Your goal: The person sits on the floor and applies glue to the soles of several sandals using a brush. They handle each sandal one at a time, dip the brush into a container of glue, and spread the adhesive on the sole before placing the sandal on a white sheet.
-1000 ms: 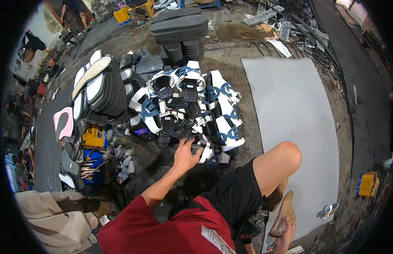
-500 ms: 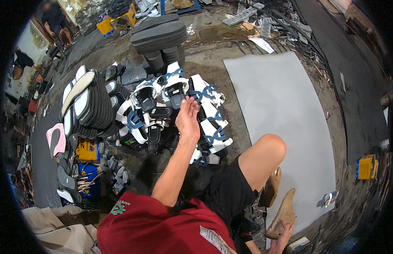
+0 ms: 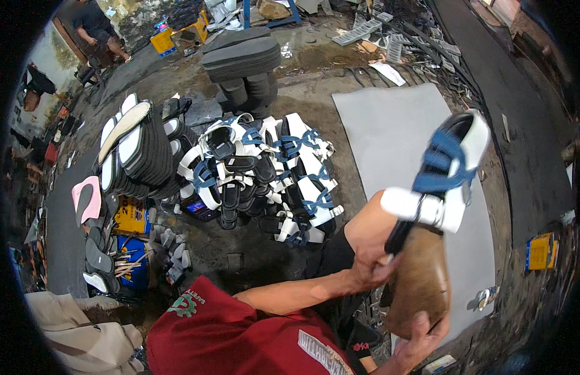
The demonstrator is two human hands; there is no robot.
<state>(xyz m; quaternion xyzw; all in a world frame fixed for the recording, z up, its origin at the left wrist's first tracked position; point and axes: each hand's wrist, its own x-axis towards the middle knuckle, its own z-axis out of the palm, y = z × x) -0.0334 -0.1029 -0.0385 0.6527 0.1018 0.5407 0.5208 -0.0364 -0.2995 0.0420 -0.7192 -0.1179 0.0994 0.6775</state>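
Over my bent knee, a sandal upper (image 3: 448,164) with blue straps and white bands is held up. My left hand (image 3: 369,261) has its fingers closed at the sandal's near end. A brown wooden shoe last (image 3: 421,281) sits just below that end, its top overlapped by the sandal; whether it has entered the sandal I cannot tell. Lower down, my right hand (image 3: 425,340) grips the last's bottom part, thumb against its side. To the left lies a pile of similar white, blue and black sandals (image 3: 252,165).
Stacked dark soles (image 3: 140,156) stand left of the pile, and thick black soles (image 3: 243,59) behind it. A grey sheet (image 3: 396,134) covers the floor at right. A blue container (image 3: 132,269) holds thin sticks. Another person (image 3: 101,28) is at the far left.
My left hand has moved from the pile to the right, bringing a sandal upper to the last. My right hand has raised the wooden last. The pile has shifted slightly.
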